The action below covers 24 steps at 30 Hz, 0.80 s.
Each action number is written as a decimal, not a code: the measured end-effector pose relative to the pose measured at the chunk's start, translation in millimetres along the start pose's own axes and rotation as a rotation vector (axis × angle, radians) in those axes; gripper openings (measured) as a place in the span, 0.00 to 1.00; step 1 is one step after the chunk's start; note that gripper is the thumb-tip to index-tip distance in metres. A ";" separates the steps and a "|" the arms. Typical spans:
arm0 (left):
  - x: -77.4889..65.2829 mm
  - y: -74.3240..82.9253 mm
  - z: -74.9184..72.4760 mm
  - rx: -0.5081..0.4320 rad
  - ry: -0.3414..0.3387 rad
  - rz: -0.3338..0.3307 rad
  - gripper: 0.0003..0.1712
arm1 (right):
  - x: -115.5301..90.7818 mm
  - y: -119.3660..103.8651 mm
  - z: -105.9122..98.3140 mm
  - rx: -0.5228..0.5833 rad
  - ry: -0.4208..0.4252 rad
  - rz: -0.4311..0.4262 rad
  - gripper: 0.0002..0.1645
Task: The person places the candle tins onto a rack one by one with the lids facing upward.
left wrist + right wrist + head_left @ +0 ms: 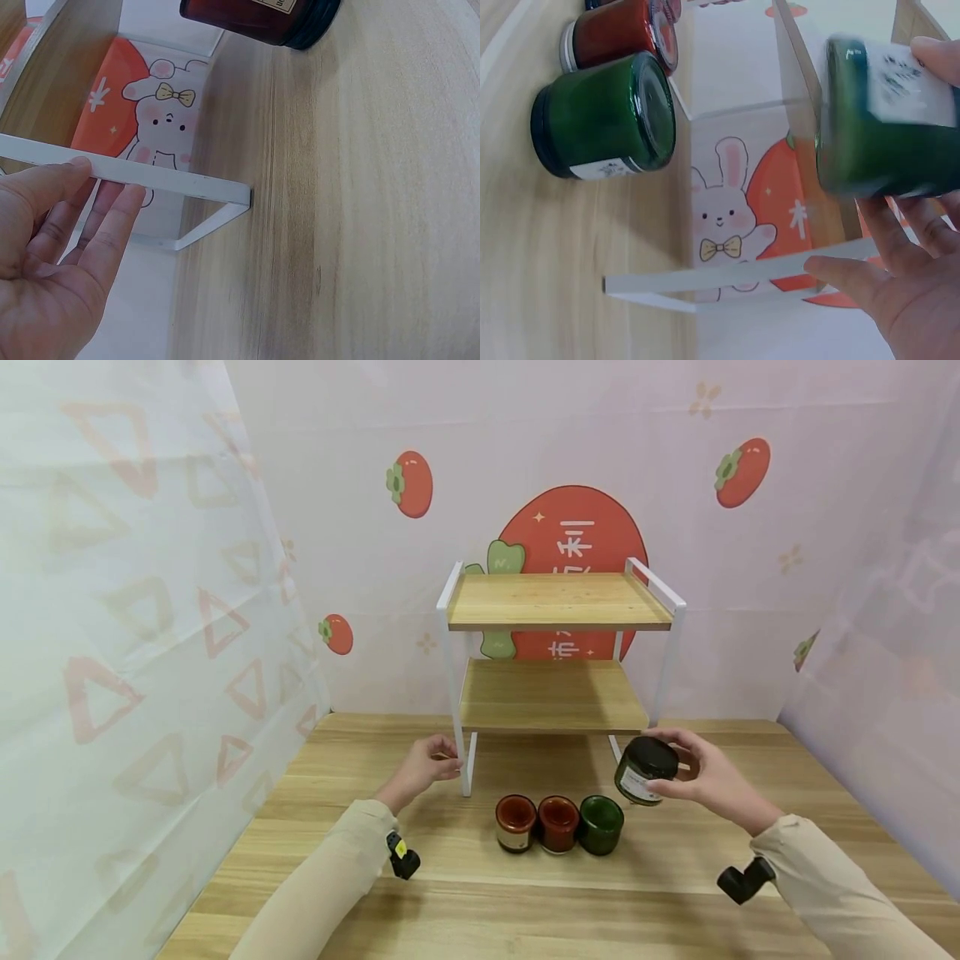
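Note:
Between its thumb and fingers my left hand (423,768) pinches the white front leg (172,180) of a small wooden shelf rack (551,697). A green glass jar (637,772) with a black lid and white label is gripped by my right hand (708,777), lid up and slightly tilted, clear of the table. One finger of that hand is by the rack's right leg (735,271). In front of the rack, an amber-brown jar (516,823), a red jar (558,825) and another green jar (600,825) stand in a row, glass bottoms up.
The rack's top board (558,600) has white side rails, and a middle board (555,693) lies below it. Everything stands on a wood-grain table (465,910). Behind hangs a pale printed cloth (337,527), with another patterned cloth (172,610) at left.

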<state>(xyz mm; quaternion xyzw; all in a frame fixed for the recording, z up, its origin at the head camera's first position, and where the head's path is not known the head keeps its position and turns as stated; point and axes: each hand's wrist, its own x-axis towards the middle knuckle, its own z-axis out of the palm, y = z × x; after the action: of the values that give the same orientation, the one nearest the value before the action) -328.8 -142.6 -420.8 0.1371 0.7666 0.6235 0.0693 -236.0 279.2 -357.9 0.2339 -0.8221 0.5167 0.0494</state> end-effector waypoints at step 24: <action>-1.3 1.7 -0.4 0.002 -0.010 0.003 0.10 | 26.0 -53.2 -0.3 0.058 0.004 -0.069 0.32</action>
<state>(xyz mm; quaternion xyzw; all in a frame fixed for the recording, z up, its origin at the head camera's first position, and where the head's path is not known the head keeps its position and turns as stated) -327.5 -143.1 -419.2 0.1416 0.7668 0.6220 0.0719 -235.8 251.7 -305.4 0.2626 -0.7980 0.5388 0.0620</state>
